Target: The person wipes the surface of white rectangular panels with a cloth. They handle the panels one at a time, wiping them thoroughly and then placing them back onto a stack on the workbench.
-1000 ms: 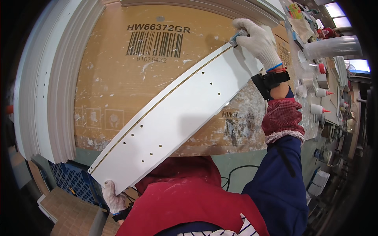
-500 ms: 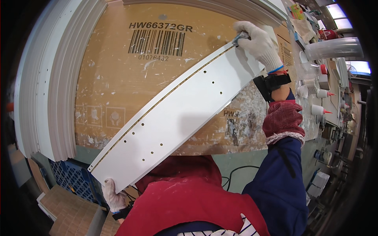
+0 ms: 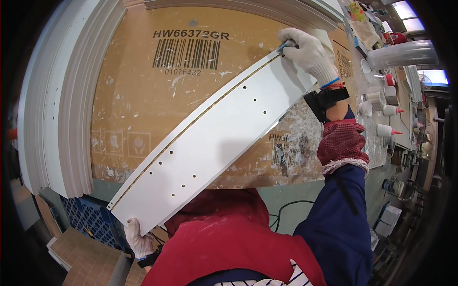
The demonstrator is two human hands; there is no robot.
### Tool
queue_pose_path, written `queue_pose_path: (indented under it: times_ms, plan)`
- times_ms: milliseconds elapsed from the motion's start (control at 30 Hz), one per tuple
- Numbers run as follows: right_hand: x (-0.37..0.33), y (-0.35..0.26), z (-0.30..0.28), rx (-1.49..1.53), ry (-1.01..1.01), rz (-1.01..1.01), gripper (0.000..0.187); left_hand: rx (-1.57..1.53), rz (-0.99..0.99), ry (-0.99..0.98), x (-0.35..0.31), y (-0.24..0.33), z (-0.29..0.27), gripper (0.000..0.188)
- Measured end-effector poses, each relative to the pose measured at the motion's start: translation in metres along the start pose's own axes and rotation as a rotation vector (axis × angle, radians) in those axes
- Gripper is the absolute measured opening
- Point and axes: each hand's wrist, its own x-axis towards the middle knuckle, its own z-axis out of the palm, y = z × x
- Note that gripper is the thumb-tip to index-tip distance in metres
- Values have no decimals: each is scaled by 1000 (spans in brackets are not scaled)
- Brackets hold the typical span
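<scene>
A long white panel (image 3: 205,138) lies slantwise over a cardboard-covered work surface, its near left end jutting past the edge. Along its far side runs a narrow brown groove, and several small holes dot its face. My gloved left hand (image 3: 139,238) is closed on the near end, thumb on top and fingers hidden underneath. At the far right end my gloved right hand (image 3: 309,55) pinches a small blue-grey piece (image 3: 286,45) against the far edge by the groove's end. What kind of thing it is stays unclear.
Stacked white moulded boards (image 3: 62,105) border the left side. The cardboard (image 3: 124,86) is spotted with white specks. To the right stand red-tipped glue bottles (image 3: 385,130), a clear cylinder (image 3: 403,54) and jars. A blue plastic crate (image 3: 90,217) sits below the left edge.
The cardboard, panel and right hand sit slightly further left in the view. Both hands keep about the same places on the panel.
</scene>
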Motion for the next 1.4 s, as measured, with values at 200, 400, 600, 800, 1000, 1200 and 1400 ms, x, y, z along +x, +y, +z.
queue_pose_path:
  times_ms: [200, 400, 600, 800, 1000, 1200, 1400]
  plan:
    - [-8, 19, -15, -83, 9, 26, 34, -58, 27, 46, 1, -2, 3, 28]
    - [-93, 52, -42, 509, 207, 334, 37, -150, -25, 105, 5, -4, 6, 25]
    - [-191, 103, -82, 502, 543, 531, 32, 63, 13, 98, 31, -20, -32, 48]
    - [-257, 203, -144, 226, 615, 717, 32, 90, -48, 8, 34, -8, -16, 53]
    - [-213, 283, -158, -227, 561, 689, 34, 70, -125, 6, 32, -3, -28, 58]
    - [-192, 307, -142, -407, 342, 801, 39, 214, -23, 7, 25, 3, -38, 46]
    - [-187, 316, -138, -368, 251, 772, 39, 238, 61, 46, 29, 0, -32, 41]
